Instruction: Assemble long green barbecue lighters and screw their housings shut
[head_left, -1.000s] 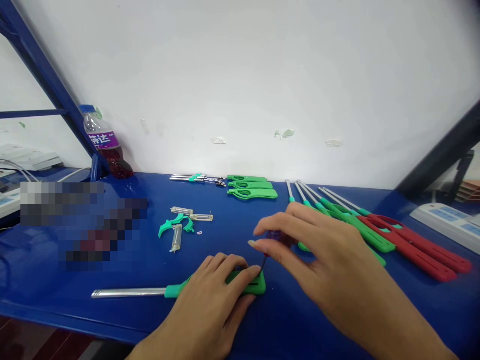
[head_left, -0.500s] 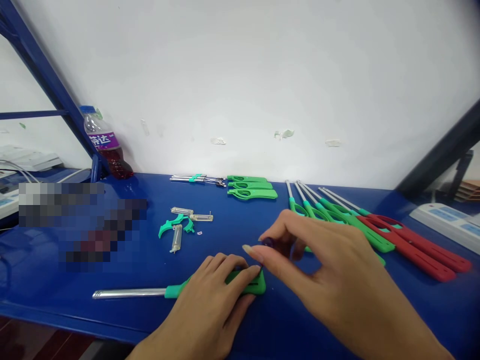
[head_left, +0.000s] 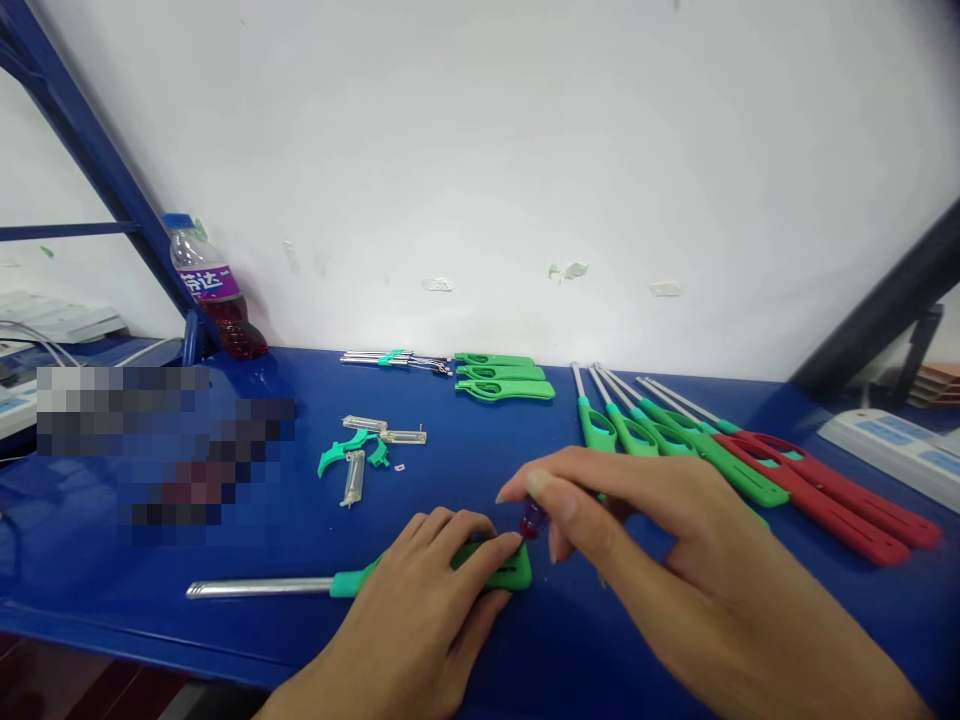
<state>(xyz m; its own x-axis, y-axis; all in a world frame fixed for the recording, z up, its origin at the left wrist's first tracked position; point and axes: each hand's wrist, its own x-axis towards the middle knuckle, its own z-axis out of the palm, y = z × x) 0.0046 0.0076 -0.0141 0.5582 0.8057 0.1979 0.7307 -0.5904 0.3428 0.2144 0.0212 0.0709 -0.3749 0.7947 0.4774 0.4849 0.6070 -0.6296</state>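
Observation:
A green long-necked lighter (head_left: 513,568) lies flat on the blue table, its metal tube (head_left: 259,588) pointing left. My left hand (head_left: 431,590) is wrapped over its handle and presses it down, hiding the handle's middle. Just above the handle's right end, my right hand (head_left: 615,540) grips a small screwdriver (head_left: 534,520) with a dark purple-red handle. The screwdriver's tip meets the green casing near my left index finger; whether it sits in a screw I cannot tell.
Several green and red lighters (head_left: 750,475) lie fanned out at right. Green handle shells (head_left: 506,390) and metal tubes with wires (head_left: 379,357) line the back. Clear fuel tanks (head_left: 355,476) and teal plastic parts (head_left: 341,452) lie mid-left. A drink bottle (head_left: 217,290) leans at back left.
My right hand's fingers have shifted around the screwdriver's handle, and more of the handle now shows. My left hand and the lighter have stayed in place.

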